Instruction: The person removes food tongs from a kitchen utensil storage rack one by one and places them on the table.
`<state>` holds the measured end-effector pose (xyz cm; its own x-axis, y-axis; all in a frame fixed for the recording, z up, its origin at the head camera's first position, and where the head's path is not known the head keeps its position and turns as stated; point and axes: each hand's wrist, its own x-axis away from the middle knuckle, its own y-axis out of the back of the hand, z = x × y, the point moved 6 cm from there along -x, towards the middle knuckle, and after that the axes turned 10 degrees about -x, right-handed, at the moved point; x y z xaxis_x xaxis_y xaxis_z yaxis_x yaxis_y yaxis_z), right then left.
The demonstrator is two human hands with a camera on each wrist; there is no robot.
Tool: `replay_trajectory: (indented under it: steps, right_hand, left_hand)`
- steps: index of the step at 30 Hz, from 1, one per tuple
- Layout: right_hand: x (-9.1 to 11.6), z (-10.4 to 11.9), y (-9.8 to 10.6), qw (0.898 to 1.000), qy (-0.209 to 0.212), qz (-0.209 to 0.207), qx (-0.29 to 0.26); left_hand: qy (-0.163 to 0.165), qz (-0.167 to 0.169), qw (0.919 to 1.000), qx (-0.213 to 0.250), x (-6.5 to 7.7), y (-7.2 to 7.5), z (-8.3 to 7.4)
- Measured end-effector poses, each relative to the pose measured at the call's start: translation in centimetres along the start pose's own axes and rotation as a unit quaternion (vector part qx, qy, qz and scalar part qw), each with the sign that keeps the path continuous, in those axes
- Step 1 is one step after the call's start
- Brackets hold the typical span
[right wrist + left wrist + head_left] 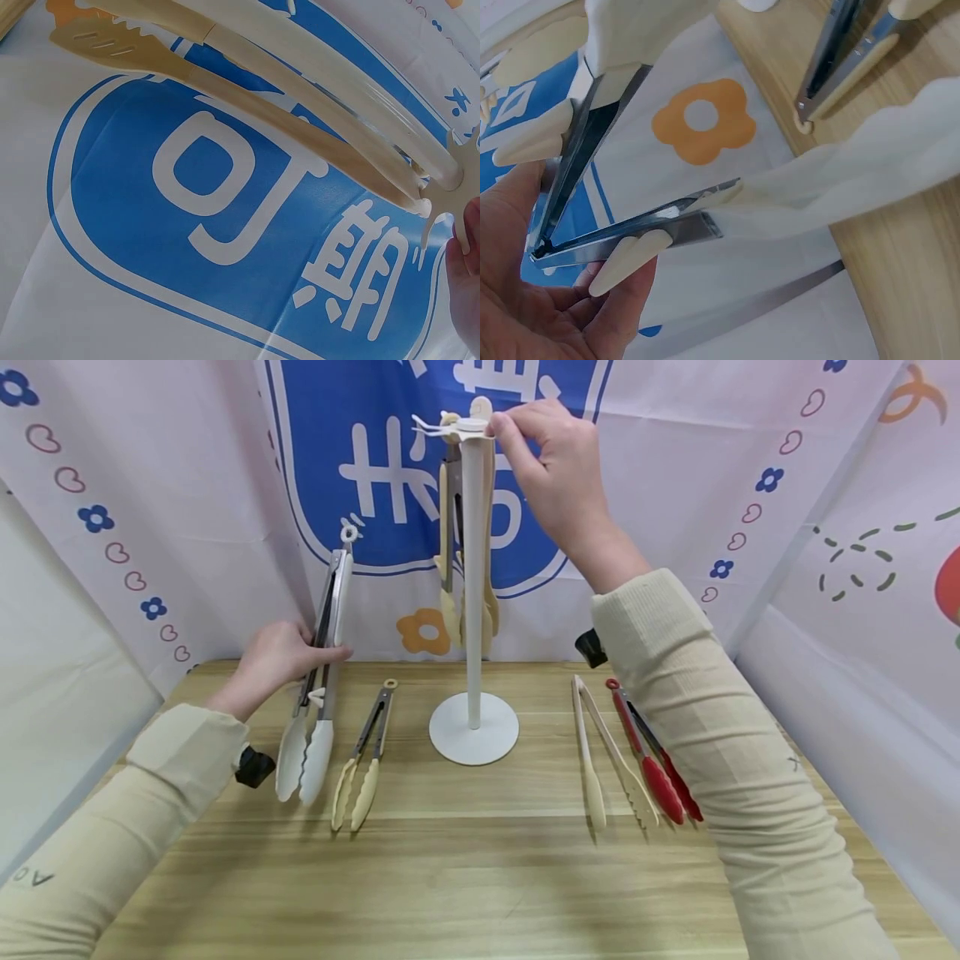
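Note:
My left hand (272, 657) grips large steel tongs with white scalloped heads (318, 756), tilted with their ring end up, left of the stand. In the left wrist view, the steel arms (622, 251) spread apart in a V, with the fingers near the hinge. My right hand (561, 468) pinches the top of a white stand (473, 593), at one of the hooks around its crown. From this crown hang steel tongs with cream heads (450, 610) and a beige pair (270, 124), partly hidden by the pole in the head view.
Small cream-headed tongs (366, 793) lie on the wooden table (480, 877), left of the stand's round base (474, 752). To the right lie beige tongs (592, 785) and red tongs (662, 789), the red pair near my right sleeve. A printed cloth (652, 527) hangs close behind.

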<state>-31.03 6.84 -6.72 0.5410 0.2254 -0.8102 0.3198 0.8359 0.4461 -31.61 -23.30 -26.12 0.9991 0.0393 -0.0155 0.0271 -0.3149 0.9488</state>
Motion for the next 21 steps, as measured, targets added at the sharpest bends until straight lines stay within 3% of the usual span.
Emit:
replay_trajectory:
  steps: [21]
  right_hand:
    - [0.0,0.1,0.0,1.000,0.004,0.001,0.001]
  left_hand:
    - [-0.014,0.079,0.9960,-0.040,0.0,-3.3,2.2]
